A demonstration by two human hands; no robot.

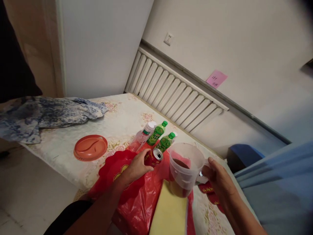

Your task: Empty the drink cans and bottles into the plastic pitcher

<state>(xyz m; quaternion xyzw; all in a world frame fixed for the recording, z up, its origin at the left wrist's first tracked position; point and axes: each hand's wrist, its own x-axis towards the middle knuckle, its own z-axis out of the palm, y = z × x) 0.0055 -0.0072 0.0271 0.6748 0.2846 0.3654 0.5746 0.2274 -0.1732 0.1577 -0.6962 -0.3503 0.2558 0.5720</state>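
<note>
My left hand (137, 167) is wrapped round a red drink can (152, 158) with its top opened, slightly tilted to the right. My right hand (217, 174) grips the handle of a translucent plastic jug (186, 166), which holds some brown liquid and is tilted. The jug is over a yellow sheet or board (171, 209); whether it touches it I cannot tell. Just behind the can stand two green-capped bottles, one (157, 133) beside the other (166, 142), and clear bottles with white caps (143, 135).
A red plastic bag (139, 209) and a scalloped red tray (117, 166) lie on the flowered tablecloth. To the left are an orange lid (90, 148) and a bunched blue-white cloth (68, 112). Several red cans (206, 187) lie at right. Beyond the table is a radiator (168, 88).
</note>
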